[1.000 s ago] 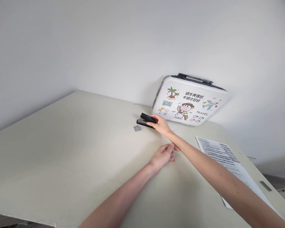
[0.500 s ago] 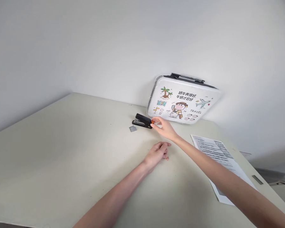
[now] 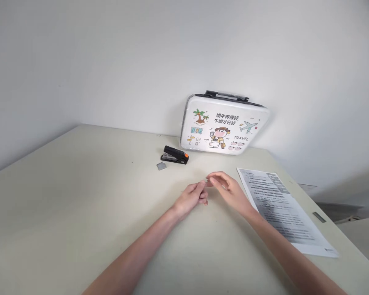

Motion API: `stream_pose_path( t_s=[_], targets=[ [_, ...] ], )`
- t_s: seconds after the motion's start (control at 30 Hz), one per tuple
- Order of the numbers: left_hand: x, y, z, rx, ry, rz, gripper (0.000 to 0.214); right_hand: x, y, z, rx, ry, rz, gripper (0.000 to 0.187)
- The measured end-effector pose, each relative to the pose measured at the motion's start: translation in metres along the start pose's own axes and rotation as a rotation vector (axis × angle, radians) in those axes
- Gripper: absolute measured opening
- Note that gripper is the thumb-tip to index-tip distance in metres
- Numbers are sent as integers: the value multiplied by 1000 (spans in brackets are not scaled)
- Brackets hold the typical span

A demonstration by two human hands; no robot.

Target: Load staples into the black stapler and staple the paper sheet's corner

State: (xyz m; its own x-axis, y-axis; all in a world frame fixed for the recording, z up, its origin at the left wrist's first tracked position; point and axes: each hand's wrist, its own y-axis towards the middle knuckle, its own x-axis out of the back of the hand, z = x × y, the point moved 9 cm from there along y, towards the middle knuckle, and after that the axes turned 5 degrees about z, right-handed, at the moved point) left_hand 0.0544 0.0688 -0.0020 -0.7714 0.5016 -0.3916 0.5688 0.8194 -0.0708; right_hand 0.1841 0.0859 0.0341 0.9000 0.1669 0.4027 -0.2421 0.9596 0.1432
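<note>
Head | 1 black stapler [image 3: 178, 157] | 1 orange end tab [image 3: 186, 155] | silvery inner rail [image 3: 169, 156]

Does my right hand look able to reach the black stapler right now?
Probably yes: the black stapler lies on the tabletop ahead of the right hand, and nothing visible stands between them, though that hand is close beside the left hand.

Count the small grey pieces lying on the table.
2: one grey piece beside the black stapler, another near the right edge of the table. The hands might hide more.
</note>
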Motion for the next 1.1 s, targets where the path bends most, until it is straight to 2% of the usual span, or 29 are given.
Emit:
stream_pose_path(
  t_s=[0.13,0.23,0.47,0.6,0.73,0.8,0.9,1.1],
  targets=[
    [-4,-1,-4,-10,189,22,63,-4,-18,2,32,-13,30,32],
    [-11,-1,-5,-18,324,87,65,-9,-24,7,108,-13,63,28],
    [-19,-4,-8,35,340,151,57,-8,-27,13,247,18,41,21],
    [-21,-5,-10,53,356,135,54,-4,-26,14,253,31,16,17],
    [-23,-8,-12,60,367,119,60,3,-29,19,207,3,1,18],
    [-23,-9,-13,62,357,111,63,17,-37,21,168,-46,-43,18],
    [-22,-9,-14,67,349,88,66,53,-61,18,96,-115,-147,21],
    [-20,-7,-21,56,396,41,62,157,-144,-17,-96,-229,-425,31]
  ],
)
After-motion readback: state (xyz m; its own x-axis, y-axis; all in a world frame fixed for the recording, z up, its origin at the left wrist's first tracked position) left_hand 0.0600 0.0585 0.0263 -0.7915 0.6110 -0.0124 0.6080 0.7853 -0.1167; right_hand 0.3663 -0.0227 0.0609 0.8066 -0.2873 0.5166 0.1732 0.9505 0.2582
